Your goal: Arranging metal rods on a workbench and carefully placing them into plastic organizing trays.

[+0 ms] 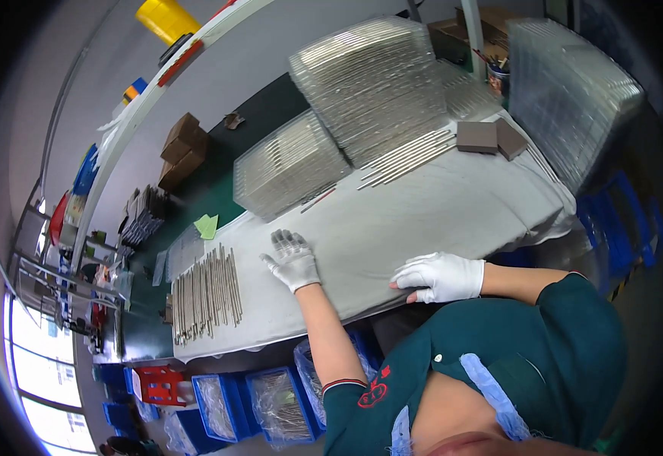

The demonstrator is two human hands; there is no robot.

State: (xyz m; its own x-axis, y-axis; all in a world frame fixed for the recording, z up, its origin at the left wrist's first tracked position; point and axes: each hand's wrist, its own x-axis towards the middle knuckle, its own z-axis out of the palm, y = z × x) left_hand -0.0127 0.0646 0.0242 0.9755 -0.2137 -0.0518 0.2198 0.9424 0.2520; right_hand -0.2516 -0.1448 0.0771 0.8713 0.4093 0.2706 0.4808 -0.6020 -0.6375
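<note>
My left hand (293, 261), in a white glove greyed at the fingers, is over the pale cloth (362, 235) on the table. Its fingers are spread and nothing shows in it. Toward the near edge of the cloth lies my right hand (441, 277), also gloved, with bare skin at some fingertips. Its fingers stretch to the left and hold nothing I can see. Left of my left hand is a row of thin metal rods (208, 295). Several more shiny rods (407, 158) lie beyond both hands, beside two brown blocks (477, 137).
Stacked clear plastic trays (373, 91) rise at the back, with a lower stack (289, 163) beside them and another (567, 99) at right. A thin red and dark stick (318, 199) and green paper (207, 226) lie on the table. Blue bins (221, 406) stand below.
</note>
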